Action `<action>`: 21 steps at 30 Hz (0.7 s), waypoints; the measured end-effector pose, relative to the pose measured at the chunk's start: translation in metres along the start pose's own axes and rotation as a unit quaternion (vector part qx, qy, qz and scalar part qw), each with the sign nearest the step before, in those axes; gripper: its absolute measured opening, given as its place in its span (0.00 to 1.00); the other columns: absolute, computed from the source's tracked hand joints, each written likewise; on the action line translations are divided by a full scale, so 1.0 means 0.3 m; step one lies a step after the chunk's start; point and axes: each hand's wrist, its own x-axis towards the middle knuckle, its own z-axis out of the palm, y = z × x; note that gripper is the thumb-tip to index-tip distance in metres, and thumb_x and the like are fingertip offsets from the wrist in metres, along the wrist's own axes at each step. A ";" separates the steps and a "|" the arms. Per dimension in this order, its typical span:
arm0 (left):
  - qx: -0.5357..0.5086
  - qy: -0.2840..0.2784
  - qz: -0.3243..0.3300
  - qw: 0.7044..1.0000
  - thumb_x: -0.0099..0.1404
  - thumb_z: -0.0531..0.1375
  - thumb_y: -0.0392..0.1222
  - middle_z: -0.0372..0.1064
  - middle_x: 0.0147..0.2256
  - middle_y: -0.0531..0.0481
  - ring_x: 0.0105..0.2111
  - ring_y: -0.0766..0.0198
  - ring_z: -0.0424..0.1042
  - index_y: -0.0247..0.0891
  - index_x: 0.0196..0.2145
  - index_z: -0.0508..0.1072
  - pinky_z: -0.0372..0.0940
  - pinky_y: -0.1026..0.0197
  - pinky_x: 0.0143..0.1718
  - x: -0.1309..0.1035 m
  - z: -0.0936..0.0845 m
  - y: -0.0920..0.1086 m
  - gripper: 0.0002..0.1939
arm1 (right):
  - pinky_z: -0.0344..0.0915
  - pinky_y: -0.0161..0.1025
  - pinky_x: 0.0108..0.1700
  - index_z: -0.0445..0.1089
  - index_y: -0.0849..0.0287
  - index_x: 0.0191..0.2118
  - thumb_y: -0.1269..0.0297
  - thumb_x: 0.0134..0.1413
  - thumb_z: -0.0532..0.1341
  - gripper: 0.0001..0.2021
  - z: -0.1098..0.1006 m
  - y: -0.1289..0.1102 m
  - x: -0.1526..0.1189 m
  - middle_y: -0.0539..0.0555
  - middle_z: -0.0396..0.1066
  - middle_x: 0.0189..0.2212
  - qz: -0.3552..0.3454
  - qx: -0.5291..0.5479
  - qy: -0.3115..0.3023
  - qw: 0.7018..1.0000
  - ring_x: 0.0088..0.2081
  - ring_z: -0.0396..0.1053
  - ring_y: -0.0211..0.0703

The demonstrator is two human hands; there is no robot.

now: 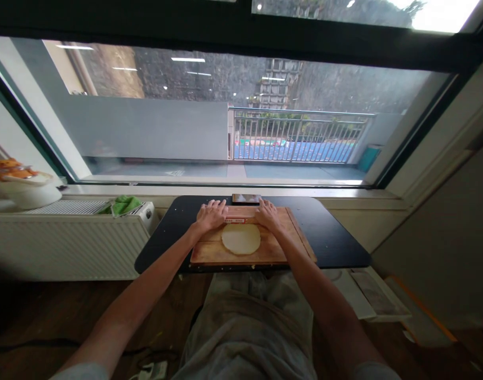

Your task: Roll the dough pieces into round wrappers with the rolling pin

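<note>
A wooden rolling pin [242, 212] lies across the far part of a wooden cutting board [278, 255]. My left hand [212, 215] rests over its left end with the fingers curving forward. On the right end sits my right hand [268, 215], its fingers likewise bent over the pin. Just on the near side of the pin, a flat, pale, roughly oval sheet of dough [241, 239] is spread on the board. A red and white label strip [236, 220] shows between the hands. My palms hide both ends of the pin.
The board lies on a small black table [336, 248] with rounded corners. A phone-like flat object [246, 198] is at the table's far edge. To the left stands a white radiator [67, 243] with a green cloth [124, 205]. A window sill [304, 192] runs behind.
</note>
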 end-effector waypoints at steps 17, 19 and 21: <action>-0.041 0.008 0.077 0.996 0.83 0.42 0.57 0.72 0.67 0.39 0.64 0.45 0.71 0.44 0.70 0.69 0.60 0.41 0.67 -0.258 -0.094 0.169 0.30 | 0.59 0.49 0.71 0.78 0.64 0.54 0.71 0.76 0.47 0.21 -0.040 0.016 -0.212 0.70 0.77 0.59 -0.126 -0.097 -0.010 0.987 0.67 0.68 0.56; -0.048 0.009 0.078 0.996 0.83 0.42 0.57 0.67 0.71 0.40 0.67 0.43 0.67 0.45 0.73 0.65 0.56 0.37 0.70 -0.249 -0.075 0.185 0.30 | 0.58 0.48 0.71 0.78 0.64 0.54 0.71 0.76 0.48 0.20 -0.049 0.006 -0.204 0.68 0.77 0.59 -0.121 -0.093 -0.015 0.988 0.67 0.67 0.55; -0.053 0.004 0.074 0.996 0.83 0.42 0.56 0.63 0.74 0.40 0.70 0.41 0.63 0.46 0.75 0.62 0.51 0.33 0.72 -0.234 -0.052 0.199 0.31 | 0.58 0.48 0.71 0.78 0.63 0.55 0.72 0.76 0.50 0.19 -0.051 0.003 -0.191 0.67 0.76 0.61 -0.116 -0.092 -0.019 0.989 0.67 0.66 0.54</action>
